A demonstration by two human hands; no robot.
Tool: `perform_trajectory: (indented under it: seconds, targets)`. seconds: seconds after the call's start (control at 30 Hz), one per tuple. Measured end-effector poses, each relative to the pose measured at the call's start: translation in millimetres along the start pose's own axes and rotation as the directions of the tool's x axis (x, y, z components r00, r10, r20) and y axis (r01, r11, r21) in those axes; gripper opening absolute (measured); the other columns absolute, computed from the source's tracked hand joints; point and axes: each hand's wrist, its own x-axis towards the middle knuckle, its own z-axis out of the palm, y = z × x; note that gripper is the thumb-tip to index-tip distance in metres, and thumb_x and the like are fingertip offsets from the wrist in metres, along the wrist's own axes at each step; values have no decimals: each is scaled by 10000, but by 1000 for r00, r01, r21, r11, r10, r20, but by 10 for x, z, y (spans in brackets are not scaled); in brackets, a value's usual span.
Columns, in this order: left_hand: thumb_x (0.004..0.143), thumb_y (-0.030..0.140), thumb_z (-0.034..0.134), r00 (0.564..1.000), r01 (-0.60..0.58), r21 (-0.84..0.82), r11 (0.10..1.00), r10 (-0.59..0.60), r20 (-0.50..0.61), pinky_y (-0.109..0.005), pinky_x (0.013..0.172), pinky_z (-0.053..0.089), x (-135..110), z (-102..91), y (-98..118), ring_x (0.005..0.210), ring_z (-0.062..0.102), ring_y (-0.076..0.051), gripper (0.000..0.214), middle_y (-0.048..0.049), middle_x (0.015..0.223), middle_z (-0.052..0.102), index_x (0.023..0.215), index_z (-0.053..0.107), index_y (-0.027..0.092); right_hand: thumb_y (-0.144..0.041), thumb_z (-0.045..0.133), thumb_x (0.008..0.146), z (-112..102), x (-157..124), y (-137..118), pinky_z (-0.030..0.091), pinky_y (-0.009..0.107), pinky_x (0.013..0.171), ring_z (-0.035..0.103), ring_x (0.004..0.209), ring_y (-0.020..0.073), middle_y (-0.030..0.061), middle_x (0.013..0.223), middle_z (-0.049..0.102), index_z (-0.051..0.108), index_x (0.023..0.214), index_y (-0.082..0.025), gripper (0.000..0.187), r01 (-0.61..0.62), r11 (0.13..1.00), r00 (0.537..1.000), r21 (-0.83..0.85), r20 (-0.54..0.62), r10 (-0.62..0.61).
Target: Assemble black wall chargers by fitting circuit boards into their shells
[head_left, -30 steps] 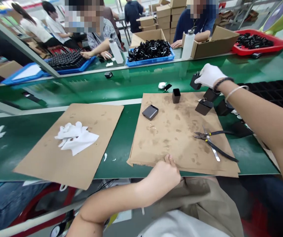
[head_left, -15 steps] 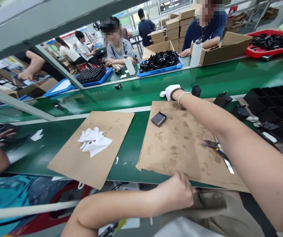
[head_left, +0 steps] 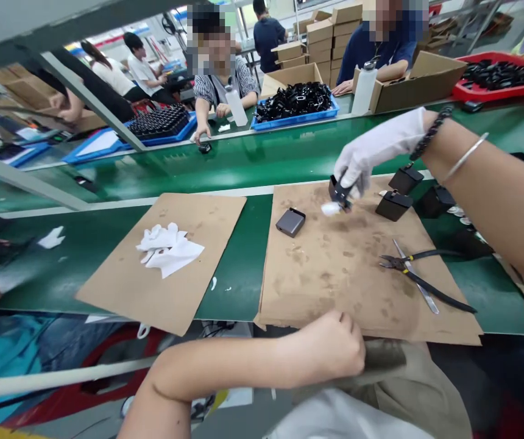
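Observation:
My right hand [head_left: 357,161], in a white glove, is closed on a black charger case [head_left: 337,191] over the right cardboard sheet [head_left: 317,286]. A blurred white piece [head_left: 330,208] shows at the case's lower end. Left of that hand, a grey charger [head_left: 290,222] lies on the cardboard. My left hand [head_left: 335,349] is bare and curled into a fist at the near table edge, above my lap; nothing sticks out of it. Between my hands and to the right lie diagonal cutters [head_left: 401,263] across a thin metal tool [head_left: 426,299].
More black charger cases [head_left: 393,205] stand right of my glove. A second cardboard sheet [head_left: 125,274] carries white gloves [head_left: 170,249]. Beyond the green belt [head_left: 244,164] are a blue tray [head_left: 296,116] of black parts, a bottle [head_left: 365,88], a red tray [head_left: 495,91] and seated people.
My right hand has come nearer from the far edge of the cardboard, bringing the black charger case. A person opposite now reaches to a black part on the belt. My left fist stays.

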Motion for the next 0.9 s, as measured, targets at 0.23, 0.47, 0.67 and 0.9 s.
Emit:
perform_trajectory:
  seconds: [0.23, 0.47, 0.67, 0.9]
  targets:
    - [988, 224, 565, 894, 217, -720, 659, -431, -125, -270, 805, 549, -5, -348, -1183, 909, 735, -173, 179, -62, 1015, 793, 1003, 733, 164, -307, 753, 853, 568, 48, 286, 572, 373, 747, 721, 679, 216, 82, 696, 726, 730, 811, -118, 195, -184, 983, 978, -5, 96, 184]
    - [671, 64, 768, 624, 431, -765, 478, -771, -130, -527, 1253, 348, 618, 138, -2316, 1547, 348, -387, 955, -260, 1634, 345, 1538, 370, 90, -307, 748, 807, 1103, -304, 134, 512, 456, 896, 714, 1036, 377, 156, 1078, 766, 764, 1126, -217, 331, -128, 953, 931, -273, -363, 21]
    - [637, 69, 810, 671, 372, -812, 450, -735, -100, -540, 1204, 411, 971, 264, -2583, 1418, 517, -400, 879, -242, 1550, 492, 1454, 484, 83, -207, 702, 775, 1517, -167, 254, 503, 367, 789, 738, 952, 329, 125, 1030, 779, 783, 974, -227, 215, 6, 964, 924, -264, -367, -107]
    - [745, 153, 797, 603, 389, -756, 526, -766, -223, -474, 1134, 491, 632, -91, -1935, 1257, 644, -319, 703, -167, 1414, 647, 1409, 567, 109, -360, 640, 897, 1651, -397, 608, 579, 293, 813, 723, 883, 182, 68, 1027, 779, 681, 1157, -170, 325, 353, 926, 814, 133, -531, -234]
